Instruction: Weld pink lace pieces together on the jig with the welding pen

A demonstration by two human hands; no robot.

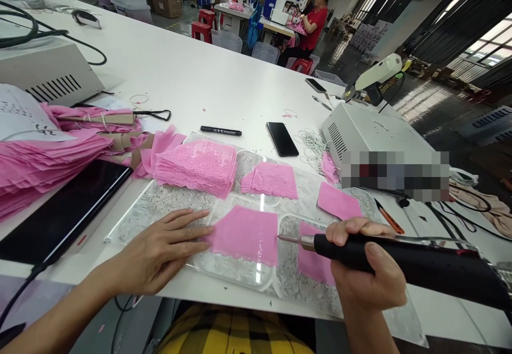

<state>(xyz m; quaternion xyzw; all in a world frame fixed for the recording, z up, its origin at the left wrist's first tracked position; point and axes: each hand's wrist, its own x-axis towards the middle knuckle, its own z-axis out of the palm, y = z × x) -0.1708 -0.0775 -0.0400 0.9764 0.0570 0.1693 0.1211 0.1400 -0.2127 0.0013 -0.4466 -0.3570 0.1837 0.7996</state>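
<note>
The left hand lies flat, fingers spread, low and left of centre in the frame, its fingertips pressing on the left edge of a pink lace piece. That piece rests on a clear template plate on the white bench, just below the middle of the picture.

The right hand, at the lower right, has its grip closed round the black handle of a hot cutting tool — fingers curled over the top, thumb along the near side. The tool's long axis runs nearly level across the frame, from the thick body at the right edge to the thin metal tip pointing left. The tip sits right at the right edge of the lace piece; whether it touches the fabric cannot be told.

So the lace lies directly left of the tip, in line with the tool's axis, and is pinned from the opposite side by the left hand — the nearer of the 2 to the fabric.

Just under the tool a 2nd pink piece lies on the plate. Higher up, a stack of lace pieces sits left of centre, with a black marker and a phone beyond it.
</note>
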